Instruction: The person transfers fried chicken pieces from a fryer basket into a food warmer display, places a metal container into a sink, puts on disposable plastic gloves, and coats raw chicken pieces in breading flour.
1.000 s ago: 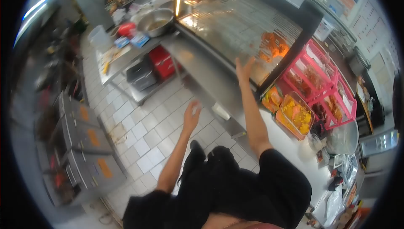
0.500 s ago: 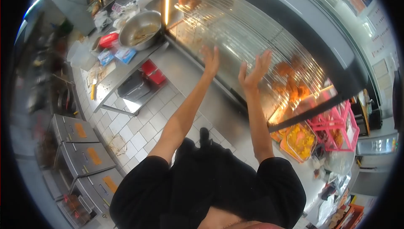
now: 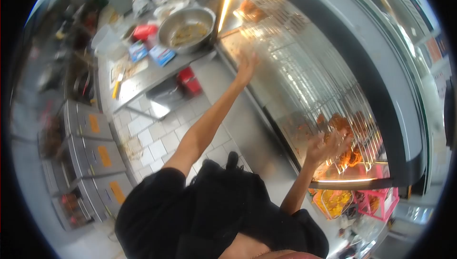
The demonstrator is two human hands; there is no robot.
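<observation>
A lit display case [image 3: 266, 82] with wire racks [image 3: 323, 63] stands in front of me. My left hand [image 3: 248, 63] is raised at its left end, fingers apart and blurred, holding nothing. My right hand [image 3: 328, 148] is at the right end, fingers spread and empty, close to browned pieces of food [image 3: 345, 125] on the rack. Whether the right hand touches the rack cannot be made out. Another browned piece [image 3: 251, 10] lies at the case's far left end.
Left of the case, a steel table [image 3: 128, 85] carries a metal bowl [image 3: 186, 29], blue packets [image 3: 162, 55] and a yellow-handled knife [image 3: 117, 86]. Grey drawers [image 3: 102, 156] stand at the left. Pink baskets [image 3: 381, 204] and a yellow food tray [image 3: 333, 202] sit lower right.
The view has shifted along the case. My left hand has risen to the case's left end, and my right hand has moved right to the food. The hands are farther apart.
</observation>
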